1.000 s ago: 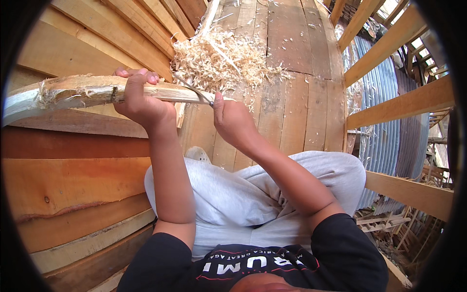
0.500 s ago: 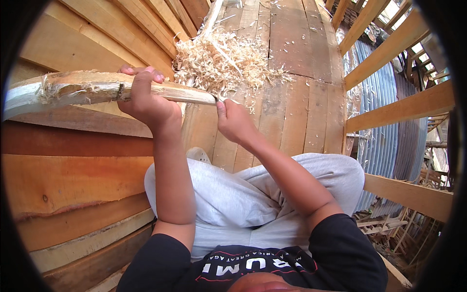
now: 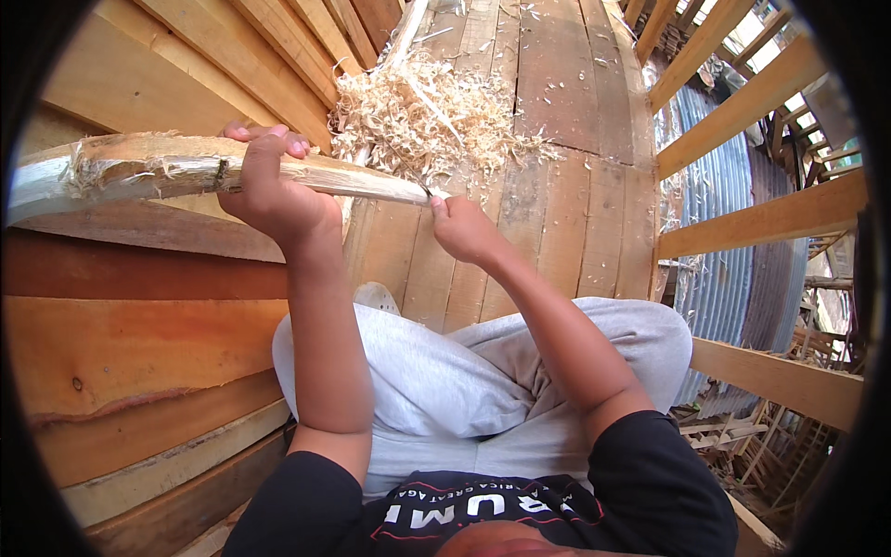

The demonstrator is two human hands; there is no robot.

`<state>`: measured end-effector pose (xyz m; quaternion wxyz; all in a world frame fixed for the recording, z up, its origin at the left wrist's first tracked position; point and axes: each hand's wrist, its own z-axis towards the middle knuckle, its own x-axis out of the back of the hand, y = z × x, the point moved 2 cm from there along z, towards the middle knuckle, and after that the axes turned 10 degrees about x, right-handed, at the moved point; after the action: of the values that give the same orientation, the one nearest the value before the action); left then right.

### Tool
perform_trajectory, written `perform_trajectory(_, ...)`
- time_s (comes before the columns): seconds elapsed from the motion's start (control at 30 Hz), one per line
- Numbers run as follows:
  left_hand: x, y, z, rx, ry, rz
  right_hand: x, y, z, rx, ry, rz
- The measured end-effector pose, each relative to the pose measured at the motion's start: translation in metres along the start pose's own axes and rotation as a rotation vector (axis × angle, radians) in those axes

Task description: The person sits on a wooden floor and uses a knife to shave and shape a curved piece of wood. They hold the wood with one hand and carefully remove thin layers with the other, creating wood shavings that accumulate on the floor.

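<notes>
A long, peeled wooden pole [image 3: 353,178] crosses from the left rim toward the middle, rough and fibrous on its left part, with a dark knot and a paler, slimmer right end. My left hand [image 3: 278,190] is wrapped round it from below, just right of the knot, fingertips showing on the far side. My right hand [image 3: 464,227] is closed at the slim end, its thumb against the wood. By that thumb a thin dark blade [image 3: 428,193] lies across the pole's end; its handle is hidden in the fist.
Curly wood shavings [image 3: 427,116] are heaped on the plank floor [image 3: 548,232] beyond my hands. Stacked boards [image 3: 148,348] rise close on the left. A wooden slat railing [image 3: 770,212] runs along the right, with corrugated metal sheets [image 3: 719,186] outside it. My crossed legs [image 3: 427,362] are below my arms.
My right hand and the dark blade have slid slightly right along the pole's slim end. My left hand has shifted a little left with the pole, still gripping it.
</notes>
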<state>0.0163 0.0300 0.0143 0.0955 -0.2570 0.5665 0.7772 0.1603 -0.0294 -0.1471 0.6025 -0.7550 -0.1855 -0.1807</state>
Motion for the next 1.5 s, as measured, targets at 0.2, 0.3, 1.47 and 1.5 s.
perform_trajectory(0.2,0.006,0.0,0.009,0.033,-0.031,-0.116,0.003,0.041,0.019,-0.194,-0.111,0.131)
perform_trajectory(0.3,0.007,0.0,0.007,0.005,-0.038,-0.064,0.009,0.026,0.019,0.037,0.059,0.078)
perform_trajectory(1.47,0.011,0.032,0.002,0.001,-0.121,-0.12,0.029,0.005,0.011,-0.063,0.122,0.197)
perform_trajectory(1.5,0.012,0.025,0.006,0.009,-0.093,-0.116,0.029,0.012,0.013,-0.074,0.096,0.256)
